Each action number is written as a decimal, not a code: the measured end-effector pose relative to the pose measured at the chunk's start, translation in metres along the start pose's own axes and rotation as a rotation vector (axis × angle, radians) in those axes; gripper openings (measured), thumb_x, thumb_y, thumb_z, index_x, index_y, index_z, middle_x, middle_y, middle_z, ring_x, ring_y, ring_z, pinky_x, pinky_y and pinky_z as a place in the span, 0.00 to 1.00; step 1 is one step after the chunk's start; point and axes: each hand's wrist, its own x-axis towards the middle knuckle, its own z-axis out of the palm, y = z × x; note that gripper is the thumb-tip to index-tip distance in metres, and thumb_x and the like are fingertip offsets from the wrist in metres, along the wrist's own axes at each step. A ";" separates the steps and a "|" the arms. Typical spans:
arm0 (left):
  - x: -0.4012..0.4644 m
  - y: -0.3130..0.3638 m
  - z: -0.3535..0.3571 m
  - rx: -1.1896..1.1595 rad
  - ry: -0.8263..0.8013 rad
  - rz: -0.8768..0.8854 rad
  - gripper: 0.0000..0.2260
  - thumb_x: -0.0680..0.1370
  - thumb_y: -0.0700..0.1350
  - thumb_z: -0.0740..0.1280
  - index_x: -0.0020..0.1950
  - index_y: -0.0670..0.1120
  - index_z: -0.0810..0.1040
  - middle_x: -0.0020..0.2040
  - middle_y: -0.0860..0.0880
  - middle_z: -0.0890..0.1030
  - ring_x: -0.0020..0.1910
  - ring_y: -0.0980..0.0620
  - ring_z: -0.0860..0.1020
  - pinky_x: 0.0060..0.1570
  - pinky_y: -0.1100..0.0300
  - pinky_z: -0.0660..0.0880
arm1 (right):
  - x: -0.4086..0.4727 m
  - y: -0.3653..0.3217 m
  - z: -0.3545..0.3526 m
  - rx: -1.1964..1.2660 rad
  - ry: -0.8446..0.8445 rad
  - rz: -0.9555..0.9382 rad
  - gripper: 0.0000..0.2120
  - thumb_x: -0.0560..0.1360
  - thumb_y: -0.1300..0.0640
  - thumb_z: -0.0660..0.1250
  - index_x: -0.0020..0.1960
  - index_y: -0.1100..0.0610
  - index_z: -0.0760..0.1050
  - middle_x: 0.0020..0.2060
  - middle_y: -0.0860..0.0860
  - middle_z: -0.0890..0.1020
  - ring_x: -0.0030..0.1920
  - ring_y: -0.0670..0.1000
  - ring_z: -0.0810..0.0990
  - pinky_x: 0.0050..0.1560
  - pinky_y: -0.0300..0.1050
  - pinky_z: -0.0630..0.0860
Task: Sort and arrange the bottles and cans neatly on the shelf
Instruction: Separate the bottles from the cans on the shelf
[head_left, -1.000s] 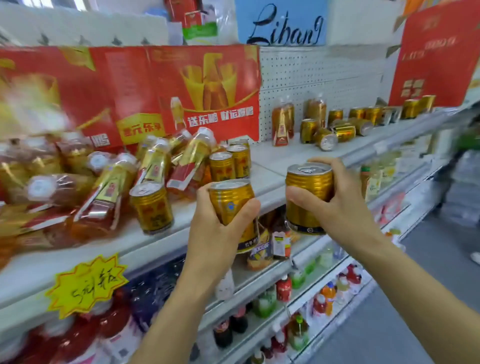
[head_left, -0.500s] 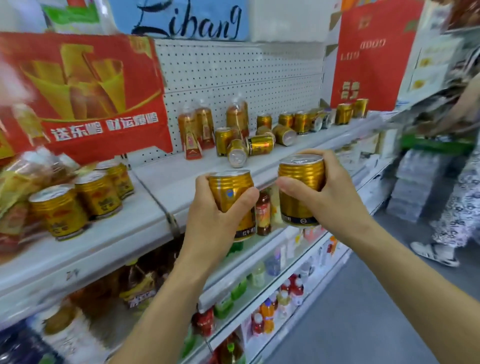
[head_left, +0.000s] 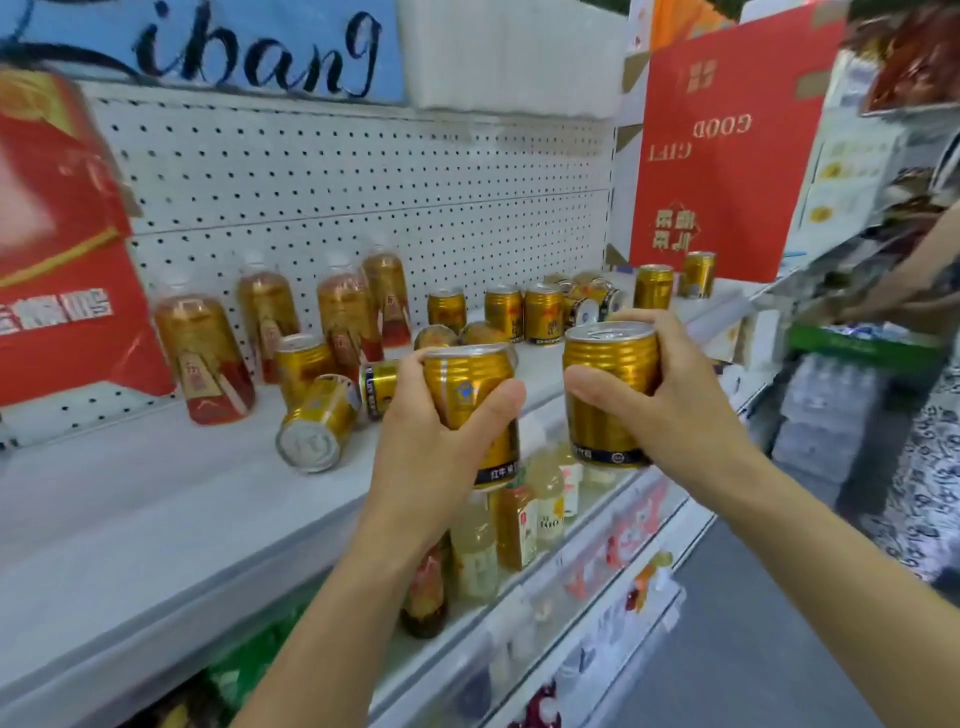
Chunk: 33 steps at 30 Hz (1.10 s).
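While you stand at the shelf (head_left: 156, 519), your left hand (head_left: 431, 441) wraps one gold can (head_left: 470, 395) and your right hand (head_left: 670, 410) wraps a second gold can (head_left: 608, 384), both upright, held above the shelf's front edge. Loose cans (head_left: 317, 421) and bottles (head_left: 205, 353) sit toward the shelf's back edge.
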 end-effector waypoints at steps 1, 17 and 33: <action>0.013 -0.001 0.014 -0.002 -0.010 -0.002 0.23 0.67 0.61 0.72 0.57 0.57 0.70 0.45 0.59 0.81 0.43 0.63 0.80 0.44 0.59 0.80 | 0.014 0.009 -0.008 -0.001 0.002 -0.005 0.27 0.68 0.47 0.75 0.62 0.47 0.68 0.49 0.44 0.80 0.44 0.40 0.80 0.43 0.34 0.78; 0.172 -0.033 0.224 0.091 0.158 -0.041 0.24 0.63 0.66 0.69 0.54 0.58 0.70 0.43 0.59 0.82 0.41 0.63 0.81 0.40 0.64 0.77 | 0.235 0.162 -0.138 0.056 -0.188 -0.059 0.26 0.68 0.46 0.75 0.61 0.44 0.68 0.52 0.43 0.79 0.45 0.36 0.79 0.40 0.29 0.76; 0.352 -0.010 0.263 0.396 0.336 -0.120 0.12 0.72 0.56 0.73 0.48 0.53 0.75 0.43 0.53 0.80 0.33 0.65 0.78 0.26 0.74 0.69 | 0.454 0.193 -0.136 0.076 -0.542 -0.198 0.22 0.66 0.42 0.75 0.56 0.46 0.73 0.46 0.47 0.81 0.43 0.43 0.82 0.38 0.36 0.78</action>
